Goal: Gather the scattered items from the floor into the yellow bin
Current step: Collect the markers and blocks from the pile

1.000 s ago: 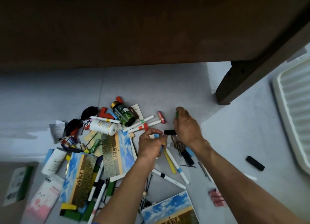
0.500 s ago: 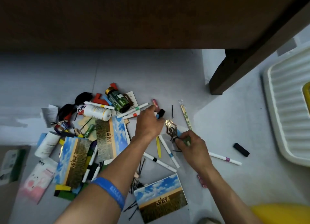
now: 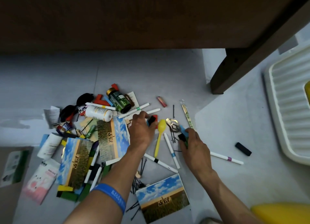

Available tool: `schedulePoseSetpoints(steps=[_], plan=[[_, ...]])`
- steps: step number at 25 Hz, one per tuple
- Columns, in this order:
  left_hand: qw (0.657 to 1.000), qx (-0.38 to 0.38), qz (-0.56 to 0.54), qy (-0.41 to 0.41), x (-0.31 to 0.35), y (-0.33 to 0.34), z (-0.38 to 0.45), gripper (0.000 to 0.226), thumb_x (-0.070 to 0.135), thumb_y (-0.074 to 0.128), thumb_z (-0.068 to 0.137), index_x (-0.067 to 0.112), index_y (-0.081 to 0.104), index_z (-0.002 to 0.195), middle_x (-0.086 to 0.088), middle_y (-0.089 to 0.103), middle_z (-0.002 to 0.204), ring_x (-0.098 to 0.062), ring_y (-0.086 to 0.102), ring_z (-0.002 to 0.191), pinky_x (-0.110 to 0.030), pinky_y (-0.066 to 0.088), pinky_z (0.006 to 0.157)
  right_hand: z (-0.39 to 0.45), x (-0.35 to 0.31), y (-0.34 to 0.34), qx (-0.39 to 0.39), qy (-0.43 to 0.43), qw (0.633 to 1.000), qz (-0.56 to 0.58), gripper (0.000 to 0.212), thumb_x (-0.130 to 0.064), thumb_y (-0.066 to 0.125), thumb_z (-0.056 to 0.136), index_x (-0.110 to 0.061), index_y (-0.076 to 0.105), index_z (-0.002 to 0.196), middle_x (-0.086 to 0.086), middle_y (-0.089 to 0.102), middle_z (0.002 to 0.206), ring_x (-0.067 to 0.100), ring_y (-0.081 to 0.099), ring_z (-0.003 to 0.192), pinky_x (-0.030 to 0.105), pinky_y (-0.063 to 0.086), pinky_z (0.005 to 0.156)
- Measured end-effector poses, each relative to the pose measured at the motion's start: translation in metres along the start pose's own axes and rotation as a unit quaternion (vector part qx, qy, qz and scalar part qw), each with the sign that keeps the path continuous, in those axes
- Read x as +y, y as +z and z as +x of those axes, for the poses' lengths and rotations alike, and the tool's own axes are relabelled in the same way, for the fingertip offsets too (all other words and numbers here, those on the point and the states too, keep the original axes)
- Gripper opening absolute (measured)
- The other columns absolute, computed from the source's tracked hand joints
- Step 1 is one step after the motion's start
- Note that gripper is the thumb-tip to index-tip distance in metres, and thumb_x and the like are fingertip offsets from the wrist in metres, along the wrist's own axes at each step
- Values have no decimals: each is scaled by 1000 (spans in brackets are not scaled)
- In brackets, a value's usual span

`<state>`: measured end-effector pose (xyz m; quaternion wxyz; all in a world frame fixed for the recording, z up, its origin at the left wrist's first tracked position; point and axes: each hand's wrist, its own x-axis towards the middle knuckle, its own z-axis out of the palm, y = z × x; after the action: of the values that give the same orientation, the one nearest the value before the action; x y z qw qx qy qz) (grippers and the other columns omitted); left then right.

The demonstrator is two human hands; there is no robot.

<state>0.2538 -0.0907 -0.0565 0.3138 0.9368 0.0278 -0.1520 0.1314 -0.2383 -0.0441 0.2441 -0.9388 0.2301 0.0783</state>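
My left hand [image 3: 142, 131] grips a small black block [image 3: 151, 120], with blue and red pieces beside it, at the middle of the pile. My right hand [image 3: 194, 145] holds a bunch of small items: a gold hair clip [image 3: 171, 123], a blue piece [image 3: 183, 130] and a black piece. A yellow spoon [image 3: 160, 135] lies on the floor between the hands. White markers [image 3: 171, 149], postcards [image 3: 163, 197], a green bottle [image 3: 119, 100] and a white bottle [image 3: 99, 113] lie scattered. The yellow bin [image 3: 283, 213] shows at the bottom right corner.
A brown table top fills the top, its leg [image 3: 234, 72] standing on the floor at the right. A white ribbed tray [image 3: 291, 113] lies at the far right. A black block [image 3: 243, 149], a purple-banded marker [image 3: 226, 158] and wrapped chopsticks [image 3: 187, 114] lie apart from the pile.
My right hand drew back from the far side of the pile toward me, now holding the gold clip and small pieces. My left hand reached forward and took the black block. The yellow spoon is uncovered.
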Motion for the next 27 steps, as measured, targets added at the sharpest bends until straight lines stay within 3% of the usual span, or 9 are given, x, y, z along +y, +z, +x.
schedulePoseSetpoints(steps=[5,12,15,17,19,21,23,25,27], plan=[[999,39,0,38,7,8,-7,22,29,69,84,18,62,101,-8,59,106,-29,61,93,-26,33,68,9,-7,3,20,23,999,-28,31,-21,54,94,-9,47,121,13,60,108,35,64,79,32,35,58],[996,28,61,61,8,11,-4,22,16,67,83,17,58,103,-10,64,103,-31,63,93,-35,47,72,24,-5,2,9,36,993,-115,24,-25,42,100,-9,48,117,11,56,112,32,66,84,32,38,58],[998,14,-8,-54,15,3,-1,19,22,70,82,21,61,98,-5,69,91,-23,66,80,-28,45,64,30,-2,-4,4,60,998,33,21,-24,53,96,-5,54,106,13,61,95,32,61,78,34,43,62],[955,-7,-230,-185,23,-7,1,20,14,76,76,21,65,91,-7,70,81,-14,63,57,-23,45,50,32,3,-14,-25,131,945,298,15,-20,58,93,-6,59,95,8,60,75,24,55,61,31,43,52],[851,-73,-457,-246,30,-19,-6,21,3,74,75,15,67,90,-12,66,73,-12,55,43,-17,34,35,26,5,-25,-58,214,806,548,13,-16,55,92,-7,61,85,7,54,61,18,47,47,26,37,41],[775,-166,-559,-243,44,-20,-23,14,1,67,82,11,66,91,-14,63,69,-11,50,41,-14,25,31,13,17,-39,-50,254,734,628,16,-16,52,92,-6,62,85,10,54,61,19,46,45,25,33,40],[728,-242,-592,-246,63,-12,-45,12,0,60,87,10,64,91,-12,63,68,-10,50,42,-14,24,30,-2,39,-51,3,266,786,557,19,-19,54,91,-6,64,80,12,59,65,20,47,49,28,34,44],[700,-294,-597,-259,84,3,-69,11,1,58,88,11,60,91,-10,60,66,-10,49,44,-13,22,32,-16,72,-66,103,271,889,354,17,-23,58,88,-11,63,78,8,62,69,21,50,57,30,37,53],[678,-328,-604,-262,104,18,-90,9,2,58,88,10,59,92,-10,59,67,-9,48,45,-12,22,33,-23,97,-78,182,284,929,154,15,-27,58,88,-12,60,88,5,60,81,25,53,69,30,35,63]])
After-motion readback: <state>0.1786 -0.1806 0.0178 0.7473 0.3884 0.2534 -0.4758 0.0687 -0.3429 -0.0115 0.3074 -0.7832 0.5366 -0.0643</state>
